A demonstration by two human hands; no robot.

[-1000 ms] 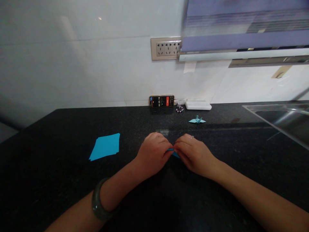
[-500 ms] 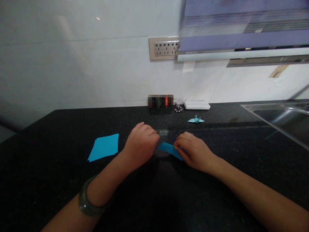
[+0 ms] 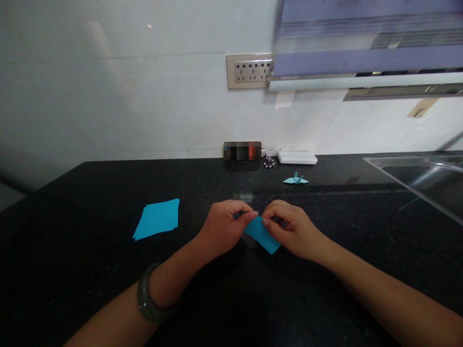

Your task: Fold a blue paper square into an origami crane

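Observation:
A piece of blue origami paper (image 3: 265, 236) is between my two hands, its lower corner pointing toward me just above the dark counter. My left hand (image 3: 228, 226) pinches the paper's upper left part between thumb and forefinger. With its thumb and fingers my right hand (image 3: 289, 226) pinches the upper edge, close to the left fingertips. Part of the paper is hidden behind the fingers, so its folds cannot be fully made out. To the left lies a stack of blue paper sheets (image 3: 159, 219). A small light-blue folded paper crane (image 3: 295, 180) sits behind my right hand.
Against the wall stand a blurred-out dark box (image 3: 242, 151), a beaded loop (image 3: 269, 162) and a white plastic object (image 3: 297, 156). A metal sink (image 3: 427, 178) is set into the black counter (image 3: 90, 289) at right. Above are a socket panel (image 3: 249, 71) and a purple blind (image 3: 361, 33).
My left hand has come right and turned, and now pinches the paper it was apart from. The paper has tilted, showing more of its face. My right hand keeps its hold.

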